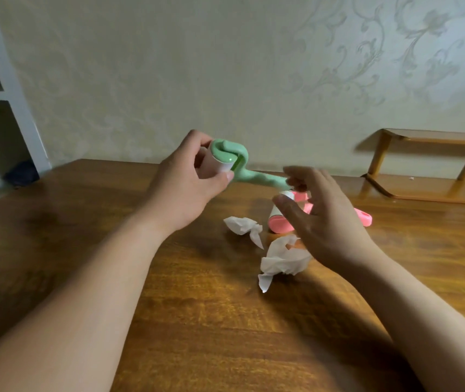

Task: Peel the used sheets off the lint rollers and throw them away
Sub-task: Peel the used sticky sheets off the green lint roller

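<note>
My left hand (186, 179) grips the white roll of a green lint roller (234, 161), held in the air with its handle pointing right. My right hand (319, 210) hovers open and blurred just below the green handle's end, fingers spread. Behind that hand a pink lint roller (278, 220) lies on the wooden table (225, 321), partly hidden. Two crumpled white peeled sheets rest on the table: a smaller sheet (242, 225) to the left and a larger sheet (282, 260) under my right wrist.
A low wooden shelf stand (423, 165) sits at the table's back right against the patterned wall. A white shelving unit (2, 94) stands at the left, with a dark object (22, 174) at its foot.
</note>
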### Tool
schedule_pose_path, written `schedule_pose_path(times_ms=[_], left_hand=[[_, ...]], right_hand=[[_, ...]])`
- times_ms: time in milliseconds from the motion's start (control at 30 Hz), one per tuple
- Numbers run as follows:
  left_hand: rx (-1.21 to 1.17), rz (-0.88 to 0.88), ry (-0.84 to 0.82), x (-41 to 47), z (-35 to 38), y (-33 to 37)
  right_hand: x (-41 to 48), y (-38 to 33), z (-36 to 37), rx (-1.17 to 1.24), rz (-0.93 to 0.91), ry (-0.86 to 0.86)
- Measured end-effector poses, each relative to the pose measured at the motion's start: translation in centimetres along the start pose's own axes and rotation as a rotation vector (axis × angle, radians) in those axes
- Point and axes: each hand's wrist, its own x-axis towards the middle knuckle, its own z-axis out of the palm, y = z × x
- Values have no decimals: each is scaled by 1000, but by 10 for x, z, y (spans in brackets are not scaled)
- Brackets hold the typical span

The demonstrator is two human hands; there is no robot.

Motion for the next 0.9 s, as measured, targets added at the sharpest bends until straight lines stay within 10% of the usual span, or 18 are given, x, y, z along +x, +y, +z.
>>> schedule_pose_path(times_ms=[233, 500, 900], left_hand=[[-53, 355, 29, -19, 26, 38], [64, 507, 51, -23, 44, 34], [-718, -148, -271, -18, 30, 43]], right_hand=[[8, -5, -20, -394, -167, 94], [5, -2, -29, 211, 123, -150], [3, -7, -26, -38, -34, -20]])
